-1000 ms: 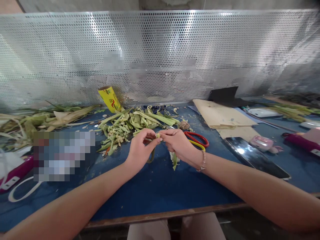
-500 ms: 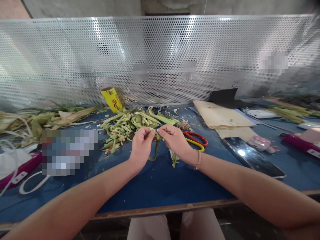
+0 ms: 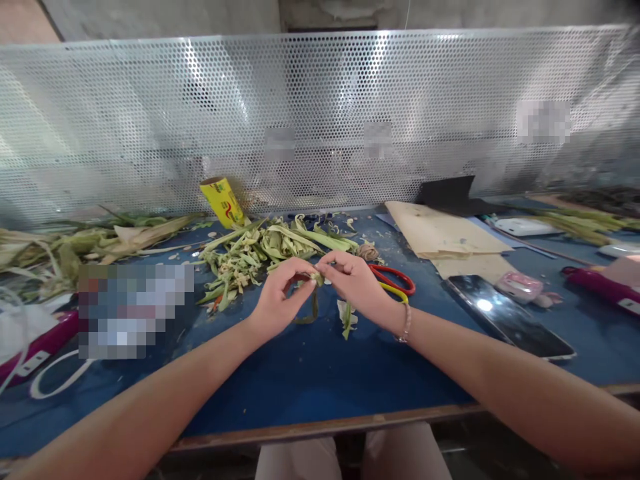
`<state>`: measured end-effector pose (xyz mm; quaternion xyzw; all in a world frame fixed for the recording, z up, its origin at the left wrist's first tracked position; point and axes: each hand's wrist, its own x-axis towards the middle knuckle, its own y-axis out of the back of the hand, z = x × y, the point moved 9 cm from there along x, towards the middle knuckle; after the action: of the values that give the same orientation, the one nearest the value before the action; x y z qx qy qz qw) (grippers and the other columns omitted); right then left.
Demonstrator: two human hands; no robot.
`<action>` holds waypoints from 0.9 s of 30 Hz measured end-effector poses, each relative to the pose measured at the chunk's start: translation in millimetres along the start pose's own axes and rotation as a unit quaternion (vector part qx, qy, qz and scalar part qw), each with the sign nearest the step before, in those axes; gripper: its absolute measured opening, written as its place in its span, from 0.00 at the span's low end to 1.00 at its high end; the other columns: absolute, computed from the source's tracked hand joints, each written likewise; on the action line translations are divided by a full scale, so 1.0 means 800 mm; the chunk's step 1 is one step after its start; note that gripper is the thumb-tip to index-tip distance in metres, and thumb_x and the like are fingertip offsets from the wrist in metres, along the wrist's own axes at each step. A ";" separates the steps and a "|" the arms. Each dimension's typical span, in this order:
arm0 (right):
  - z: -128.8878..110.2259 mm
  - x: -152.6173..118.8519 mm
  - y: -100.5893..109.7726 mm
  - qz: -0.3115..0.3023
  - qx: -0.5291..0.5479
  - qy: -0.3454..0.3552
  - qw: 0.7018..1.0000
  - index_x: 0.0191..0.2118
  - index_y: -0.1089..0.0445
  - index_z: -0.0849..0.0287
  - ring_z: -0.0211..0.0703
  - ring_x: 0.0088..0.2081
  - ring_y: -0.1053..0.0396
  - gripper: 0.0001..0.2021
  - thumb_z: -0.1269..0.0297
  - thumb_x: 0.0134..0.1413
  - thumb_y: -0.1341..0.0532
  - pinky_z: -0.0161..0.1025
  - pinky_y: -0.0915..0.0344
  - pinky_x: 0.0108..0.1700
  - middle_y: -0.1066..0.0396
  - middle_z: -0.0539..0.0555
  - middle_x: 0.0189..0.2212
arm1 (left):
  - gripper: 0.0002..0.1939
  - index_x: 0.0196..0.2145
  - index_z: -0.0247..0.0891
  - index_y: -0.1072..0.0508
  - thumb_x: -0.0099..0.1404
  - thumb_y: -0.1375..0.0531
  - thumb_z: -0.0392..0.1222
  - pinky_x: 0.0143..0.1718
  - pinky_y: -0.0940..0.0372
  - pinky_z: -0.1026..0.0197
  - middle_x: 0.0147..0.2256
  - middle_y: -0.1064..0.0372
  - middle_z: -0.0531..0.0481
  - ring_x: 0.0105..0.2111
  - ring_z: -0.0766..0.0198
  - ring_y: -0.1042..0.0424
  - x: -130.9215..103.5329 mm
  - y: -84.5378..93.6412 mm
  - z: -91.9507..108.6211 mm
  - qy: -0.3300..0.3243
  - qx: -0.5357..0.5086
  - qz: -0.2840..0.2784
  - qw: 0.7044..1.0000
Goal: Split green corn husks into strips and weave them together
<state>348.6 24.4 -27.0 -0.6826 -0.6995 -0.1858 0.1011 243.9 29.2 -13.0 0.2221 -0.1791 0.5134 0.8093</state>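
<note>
My left hand (image 3: pixel 283 300) and my right hand (image 3: pixel 357 288) meet fingertip to fingertip over the blue tabletop. Between them is a narrow greenish strip of leaf (image 3: pixel 315 308), pinched by thumb and forefinger on each side, its tail hanging down. The exact spot where the fingers grip it is partly covered. Just beyond my hands lies a heap of cut and curled leaf strips (image 3: pixel 240 260). A loose leaf scrap (image 3: pixel 347 321) rests below my right hand. Beside that hand are scissors with a red and a yellow handle loop (image 3: pixel 400 279), partly hidden behind it.
A yellow tube (image 3: pixel 223 203) leans by the perforated metal screen (image 3: pixel 330 87). To the right are tan paper sheets (image 3: pixel 445 230), a phone (image 3: pixel 505 317) and a pink case (image 3: pixel 520 285). Long dry leaves (image 3: pixel 135 243) and a purple power strip (image 3: pixel 45 343) are on the left.
My left forefinger has arched away from its thumb, and the left hand has shifted slightly down and left. The strip's top is now lower between the fingertips. The right hand stays nearly in place.
</note>
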 end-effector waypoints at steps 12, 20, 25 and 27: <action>-0.018 -0.009 0.008 0.037 -0.044 0.060 0.997 0.26 0.29 0.58 0.36 0.29 0.35 0.06 0.68 0.46 0.43 0.34 0.38 0.32 0.29 0.50 0.26 | 0.08 0.24 0.34 0.26 0.43 0.33 0.37 0.23 0.44 0.69 0.20 0.34 0.54 0.21 0.74 0.39 -0.008 -0.008 -0.034 0.224 -0.199 0.040 0.953; -0.020 -0.010 0.008 0.046 -0.017 0.060 0.997 0.26 0.27 0.57 0.38 0.29 0.34 0.06 0.66 0.45 0.42 0.36 0.37 0.33 0.28 0.51 0.26 | 0.08 0.23 0.35 0.23 0.40 0.32 0.37 0.27 0.41 0.69 0.21 0.30 0.51 0.25 0.72 0.36 -0.012 -0.024 -0.039 0.237 -0.271 0.019 0.933; -0.006 -0.006 0.004 0.031 0.005 0.013 0.999 0.26 0.28 0.60 0.36 0.25 0.38 0.06 0.64 0.43 0.41 0.34 0.42 0.27 0.33 0.50 0.21 | 0.05 0.17 0.35 0.25 0.39 0.32 0.33 0.25 0.42 0.69 0.18 0.32 0.54 0.21 0.74 0.38 -0.016 -0.020 -0.048 0.244 -0.287 0.060 0.924; -0.004 -0.004 0.003 0.025 0.001 0.012 1.000 0.25 0.29 0.61 0.34 0.23 0.41 0.06 0.64 0.43 0.41 0.33 0.45 0.24 0.35 0.50 0.20 | 0.05 0.17 0.35 0.25 0.39 0.32 0.33 0.25 0.42 0.69 0.18 0.32 0.54 0.22 0.74 0.38 -0.017 -0.020 -0.050 0.255 -0.281 0.058 0.923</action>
<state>350.8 20.0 -25.4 -0.6975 -0.6811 -0.1907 0.1149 255.4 35.0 -56.1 -0.1635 -0.1163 0.5269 0.8259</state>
